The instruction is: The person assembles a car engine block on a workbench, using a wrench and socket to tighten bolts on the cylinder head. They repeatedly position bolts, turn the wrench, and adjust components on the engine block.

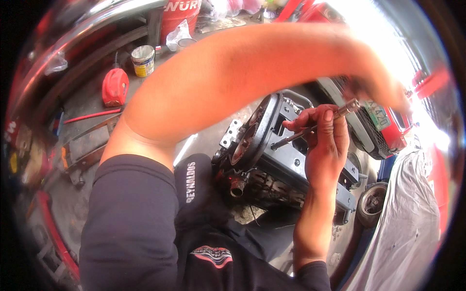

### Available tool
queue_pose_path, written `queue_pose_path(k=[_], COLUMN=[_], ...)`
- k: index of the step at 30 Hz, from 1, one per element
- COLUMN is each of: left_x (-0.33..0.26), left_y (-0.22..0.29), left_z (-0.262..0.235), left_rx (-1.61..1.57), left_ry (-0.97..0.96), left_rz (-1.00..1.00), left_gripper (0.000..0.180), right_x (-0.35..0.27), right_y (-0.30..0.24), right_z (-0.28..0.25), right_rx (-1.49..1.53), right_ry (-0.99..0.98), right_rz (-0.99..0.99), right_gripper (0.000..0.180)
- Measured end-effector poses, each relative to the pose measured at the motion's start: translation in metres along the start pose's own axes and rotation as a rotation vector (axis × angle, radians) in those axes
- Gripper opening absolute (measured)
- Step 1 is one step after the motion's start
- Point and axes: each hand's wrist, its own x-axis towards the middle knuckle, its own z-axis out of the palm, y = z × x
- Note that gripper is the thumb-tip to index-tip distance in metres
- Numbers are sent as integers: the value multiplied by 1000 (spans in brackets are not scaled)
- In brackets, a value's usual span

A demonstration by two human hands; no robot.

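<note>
My right hand (326,140) is closed round a metal socket extension bar (296,136) with its thumb pointing up. The lower tip of the bar meets the black cover of an engine (286,165). Beyond my fingers, at the upper end, a shiny socket-shaped piece (350,106) sticks out. My left arm arches across the upper middle, and my left hand (376,89) is at the far right, just past that end. Motion and glare smear its fingers, so I cannot make out their shape. A round belt or chain housing (247,133) shows at the engine's left end.
A red vehicle front with a black grille (371,133) stands beyond the engine. At right are a small wheel (373,203) and a grey cover sheet (403,233). On the left floor are a red case (115,87), an open tub (143,60) and a red bar (57,237).
</note>
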Motion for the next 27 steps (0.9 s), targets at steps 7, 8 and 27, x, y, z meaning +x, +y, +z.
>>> queue_pose_path(k=[7,8,27], left_x=[-22,-19,-5], left_y=[-23,-24,-17], left_z=[-3,-4,1], left_rx=[113,87,-30], left_ry=[-37,-33,49], left_rz=[-93,-154,-164], left_gripper=[79,80,82], right_x=[7,8,4], right_y=[2,3,8], right_z=[-17,-16,-3], right_rx=[166,154,161], right_ry=[46,71,-26], right_rz=[86,78,22], right_gripper=[26,27,25])
